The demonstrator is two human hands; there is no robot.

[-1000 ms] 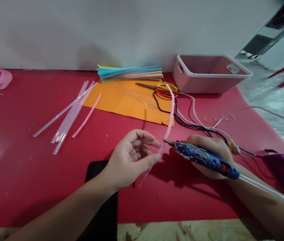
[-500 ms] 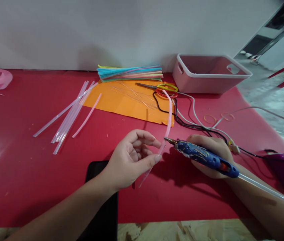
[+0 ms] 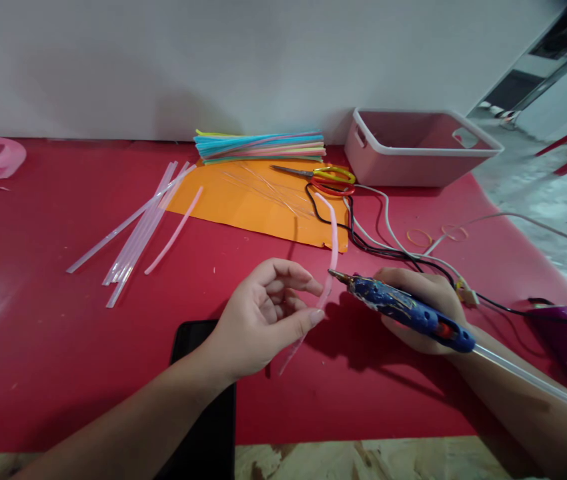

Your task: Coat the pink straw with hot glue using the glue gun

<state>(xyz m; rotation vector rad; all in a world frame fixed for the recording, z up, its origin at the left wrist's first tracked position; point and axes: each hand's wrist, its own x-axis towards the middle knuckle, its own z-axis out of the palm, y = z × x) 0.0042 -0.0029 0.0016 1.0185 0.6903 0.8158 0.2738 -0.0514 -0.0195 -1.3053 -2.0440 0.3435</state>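
- Soft, rather dim light greys the wall point(image 3: 113, 60).
- Dark shadow spreads below my right hand point(image 3: 428, 287).
- Glare pales the red table point(image 3: 273, 413) at far left.
- Upper right corner blackens.

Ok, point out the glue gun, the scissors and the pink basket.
Glue gun point(image 3: 399, 303): head view, on its blue body.
Scissors point(image 3: 308, 174): head view, blades near the handles.
Pink basket point(image 3: 411, 170): head view, front wall.
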